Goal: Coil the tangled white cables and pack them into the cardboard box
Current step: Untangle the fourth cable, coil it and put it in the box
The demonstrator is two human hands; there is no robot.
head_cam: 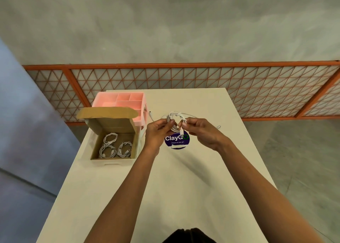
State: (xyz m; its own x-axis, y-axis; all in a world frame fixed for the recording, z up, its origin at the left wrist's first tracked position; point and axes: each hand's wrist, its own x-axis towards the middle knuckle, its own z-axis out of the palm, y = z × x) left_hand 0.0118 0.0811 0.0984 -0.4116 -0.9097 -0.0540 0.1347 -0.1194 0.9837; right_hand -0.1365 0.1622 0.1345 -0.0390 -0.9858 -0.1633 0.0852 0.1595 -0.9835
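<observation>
Left hand (pixel 158 133): raised above the table, fingers curled, thumb and fingertips pinching the left side of a small cable loop.
Right hand (pixel 199 131): opposite the left, thumb and forefinger pinching the right side of the same loop; the other fingers are bent loosely behind.
Held cable (pixel 174 117): a white cable wound into a rough ring between the two hands, above the middle of the table.
Connector (pixel 181 132): a white plug hanging down from the ring just beside the right fingertips.
Loose ends: one thin strand (pixel 218 126) trails right and lies on the table; another (pixel 151 115) runs left towards the pink organiser.
Cardboard box (pixel 112 127): open, at the table's left edge, well left of the hands, with its lid flap (pixel 106 112) standing up at the back.
Packed cables: three white coils lie on the box floor, one at the back (pixel 110 139) and two at the front (pixel 107 151) (pixel 125 149).
Pink organiser (pixel 127 100): a compartmented tray standing directly behind the box, partly hidden by the lid flap.
Sticker (pixel 177 140): a round purple label reading "ClayGo", on the table below the hands.
Table (pixel 165 196): white, rectangular, running away from the viewer.
Background: an orange lattice panel (pixel 184 84) stands beyond the table's far end on a grey floor.
</observation>
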